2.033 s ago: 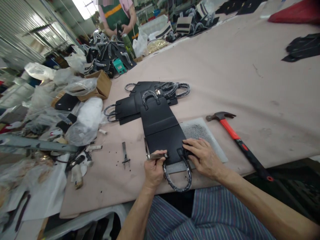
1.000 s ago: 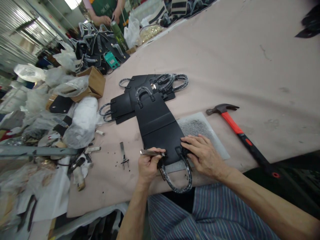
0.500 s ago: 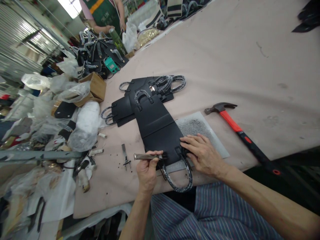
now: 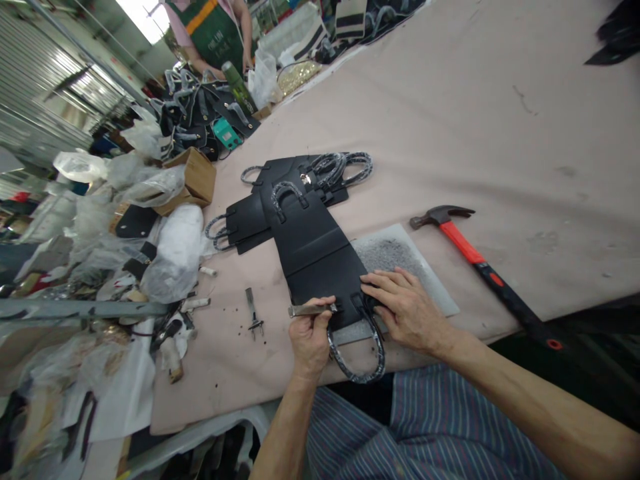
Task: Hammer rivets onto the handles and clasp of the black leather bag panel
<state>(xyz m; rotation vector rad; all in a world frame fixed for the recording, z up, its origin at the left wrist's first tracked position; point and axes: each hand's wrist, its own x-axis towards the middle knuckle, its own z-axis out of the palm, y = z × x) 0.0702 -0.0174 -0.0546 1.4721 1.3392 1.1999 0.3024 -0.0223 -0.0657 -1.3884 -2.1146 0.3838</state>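
Note:
My left hand [image 4: 311, 343] is closed around a metal punch [image 4: 313, 310], holding it slanted with its pronged end at the near edge of a black leather bag panel [image 4: 317, 250]. My right hand [image 4: 407, 307] lies with its fingers stretched out over the panel's right edge, beside the base of a plastic-wrapped handle [image 4: 381, 353]. That handle loops toward my lap between the two hands. Under the panel sits a pale, speckled board [image 4: 400, 253]. A second pronged tool [image 4: 253, 313] rests on the table to the left.
A claw hammer [image 4: 465, 247] with a red and black grip lies to the right. More black bag panels [image 4: 247, 217] with wrapped handles are stacked beyond. Plastic bags and a cardboard box [image 4: 197, 177] crowd the left side. Across the table stands a person in a green apron [image 4: 215, 33].
My left hand has moved right with the punch, bringing its pronged end further over the panel beside the handle. The right hand and the panel have stayed in place.

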